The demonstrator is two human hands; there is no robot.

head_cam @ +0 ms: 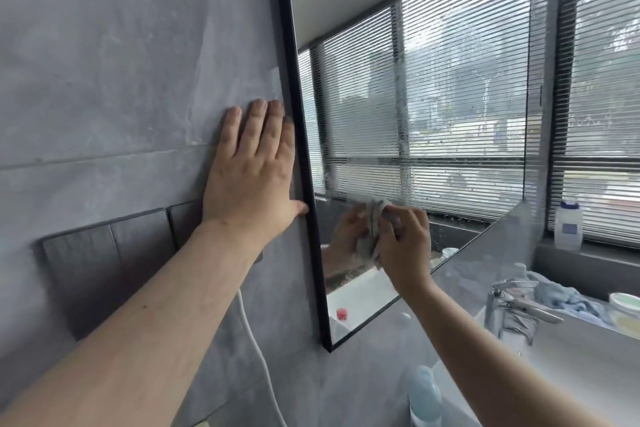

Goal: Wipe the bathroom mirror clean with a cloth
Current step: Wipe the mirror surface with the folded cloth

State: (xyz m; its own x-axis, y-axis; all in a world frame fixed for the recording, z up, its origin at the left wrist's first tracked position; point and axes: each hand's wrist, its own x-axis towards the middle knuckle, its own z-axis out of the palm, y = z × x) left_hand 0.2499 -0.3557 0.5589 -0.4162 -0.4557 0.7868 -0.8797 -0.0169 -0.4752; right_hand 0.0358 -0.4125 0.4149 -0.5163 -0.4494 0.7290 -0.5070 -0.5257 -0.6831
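Mirror [433, 115]: large, frameless-looking glass with thin black edge along its left side, mounted on grey tiled wall, seen at a steep angle. Surface hazy, with streaks and speckled residue, heaviest along a vertical band near the middle and a horizontal band low down; lower left part looks clearer. It reflects slatted window blinds, ceiling and a white basin edge. Cloth [375, 229]: small, grey, crumpled into a wad, pressed against the lower part of the glass, near the left edge, its reflection meeting it at the surface. Cloth is bunched, not spread flat; only part of it shows.
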